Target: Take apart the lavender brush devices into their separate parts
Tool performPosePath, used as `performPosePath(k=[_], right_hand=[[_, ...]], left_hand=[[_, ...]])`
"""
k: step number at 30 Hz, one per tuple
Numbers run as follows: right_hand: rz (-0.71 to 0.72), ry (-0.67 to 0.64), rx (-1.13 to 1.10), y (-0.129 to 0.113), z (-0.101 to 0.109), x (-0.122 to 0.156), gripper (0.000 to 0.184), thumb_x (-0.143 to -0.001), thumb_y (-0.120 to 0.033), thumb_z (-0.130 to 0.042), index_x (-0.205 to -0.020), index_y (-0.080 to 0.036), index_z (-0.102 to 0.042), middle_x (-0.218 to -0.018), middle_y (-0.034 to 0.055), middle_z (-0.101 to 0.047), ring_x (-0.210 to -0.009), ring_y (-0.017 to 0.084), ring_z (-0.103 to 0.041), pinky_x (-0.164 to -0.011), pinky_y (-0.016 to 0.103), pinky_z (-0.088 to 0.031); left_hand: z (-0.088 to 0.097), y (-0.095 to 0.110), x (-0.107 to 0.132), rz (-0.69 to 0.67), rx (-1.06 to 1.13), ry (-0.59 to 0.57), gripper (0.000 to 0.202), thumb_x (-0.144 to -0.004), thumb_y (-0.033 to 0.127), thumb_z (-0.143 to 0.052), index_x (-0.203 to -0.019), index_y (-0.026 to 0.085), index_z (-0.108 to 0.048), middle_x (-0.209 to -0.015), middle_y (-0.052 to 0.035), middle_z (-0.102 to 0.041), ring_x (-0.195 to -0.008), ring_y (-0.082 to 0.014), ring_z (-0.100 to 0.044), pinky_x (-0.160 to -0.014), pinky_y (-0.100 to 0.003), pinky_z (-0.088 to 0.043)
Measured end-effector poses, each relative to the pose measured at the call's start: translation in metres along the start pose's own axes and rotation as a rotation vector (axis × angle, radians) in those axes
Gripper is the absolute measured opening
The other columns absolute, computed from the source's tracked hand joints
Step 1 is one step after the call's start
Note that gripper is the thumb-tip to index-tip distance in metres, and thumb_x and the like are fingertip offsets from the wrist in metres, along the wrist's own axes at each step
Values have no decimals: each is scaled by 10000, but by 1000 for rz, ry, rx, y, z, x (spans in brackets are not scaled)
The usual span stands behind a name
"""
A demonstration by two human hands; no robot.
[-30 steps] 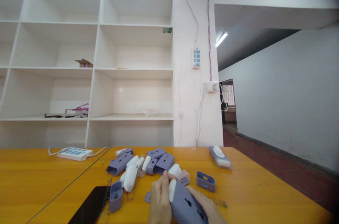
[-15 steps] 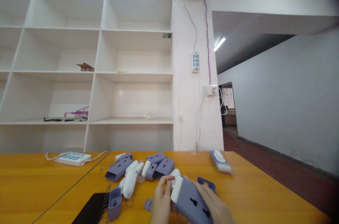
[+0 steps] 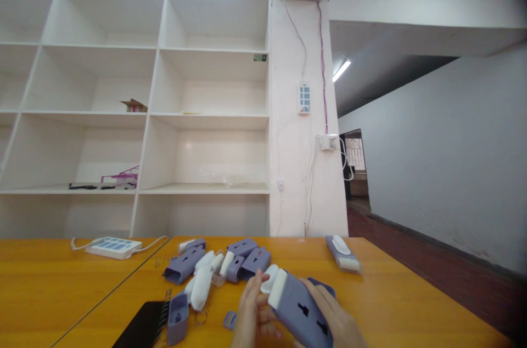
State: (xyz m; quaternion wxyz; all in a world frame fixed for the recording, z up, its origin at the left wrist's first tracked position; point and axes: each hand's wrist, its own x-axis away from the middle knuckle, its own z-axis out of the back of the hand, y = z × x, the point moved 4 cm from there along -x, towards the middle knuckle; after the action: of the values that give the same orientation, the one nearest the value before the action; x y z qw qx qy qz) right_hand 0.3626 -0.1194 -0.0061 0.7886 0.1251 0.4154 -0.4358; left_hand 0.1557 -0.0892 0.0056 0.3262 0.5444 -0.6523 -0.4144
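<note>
My right hand (image 3: 335, 315) is wrapped round a purple-grey plastic casing (image 3: 298, 307) with dark keyhole-shaped slots in its face. A white block (image 3: 277, 288) caps the casing's upper left end, and a white rounded piece (image 3: 269, 278) shows just behind it. Beside that end is my left hand (image 3: 253, 315), its fingers apart and nothing visible in them. Between my left hand and the notebook lies a small purple slotted piece (image 3: 229, 320). Partly hidden behind my right hand is a purple frame-like part (image 3: 321, 286).
Several purple casings (image 3: 255, 263) and white rounded parts (image 3: 201, 287) lie in a group on the orange table (image 3: 395, 304). An upright purple cup-like part (image 3: 178, 318) stands by a black spiral notebook (image 3: 142, 326). A purple-and-white unit (image 3: 343, 253) lies back right, a power strip (image 3: 113, 247) back left.
My left fingers have come away from the white end of the casing and spread apart. The casing stays in my right hand, almost in the same place.
</note>
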Motion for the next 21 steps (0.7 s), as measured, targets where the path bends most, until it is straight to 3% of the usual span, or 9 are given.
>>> performPosePath(k=[5, 9, 13, 15, 18, 21], right_hand=[[60, -6, 21, -17, 15, -7, 823, -690, -283, -765, -1460, -205, -483, -1368, 169, -652, -1214, 365, -661, -987, 449, -576], [-80, 52, 29, -23, 40, -17, 769, -756, -281, -697, -1477, -239, -433, -1377, 120, -642, -1209, 308, -666, -992, 390, -568], [-411, 152, 134, 5, 61, -19, 692, -840, -546, -642, -1446, -268, -453, -1392, 125, -630, -1144, 341, -696, -871, 427, -608], [-485, 148, 155, 24, 67, -16, 700, -844, -617, -619, -1433, -272, -465, -1398, 127, -625, -1126, 358, -701, -842, 451, -608], [-501, 129, 134, 41, 74, -9, 712, -845, -618, -623, -1442, -264, -461, -1436, 133, -601, -1160, 364, -683, -870, 464, -595], [-410, 63, 61, 34, 73, -8, 736, -813, -516, -684, -1463, -250, -466, -1447, 131, -599, -1225, 365, -645, -966, 470, -559]], left_hand=[[-7, 2, 5, -111, -97, -50, 813, -630, 724, -789, -1200, 227, -493, -843, -44, -754, -598, -230, -737, -407, -229, -492], [-3, 5, 7, -95, -46, 2, 817, -710, 827, -622, -1242, 239, -424, -823, -47, -752, -629, -255, -752, -418, -248, -512], [-3, 13, 9, -138, -130, 31, 803, -701, 864, -580, -1170, 224, -456, -792, -55, -745, -592, -232, -736, -403, -237, -510], [-5, 14, 9, -173, -158, 45, 776, -704, 865, -572, -1125, 220, -480, -755, -41, -726, -537, -204, -704, -365, -213, -475], [-10, 12, 10, -228, -197, 39, 714, -751, 836, -552, -1091, 210, -514, -757, -34, -702, -515, -166, -656, -334, -182, -427], [-12, 13, 14, -338, -318, 62, 649, -805, 781, -550, -1095, 201, -556, -820, -49, -679, -592, -168, -639, -332, -171, -395]])
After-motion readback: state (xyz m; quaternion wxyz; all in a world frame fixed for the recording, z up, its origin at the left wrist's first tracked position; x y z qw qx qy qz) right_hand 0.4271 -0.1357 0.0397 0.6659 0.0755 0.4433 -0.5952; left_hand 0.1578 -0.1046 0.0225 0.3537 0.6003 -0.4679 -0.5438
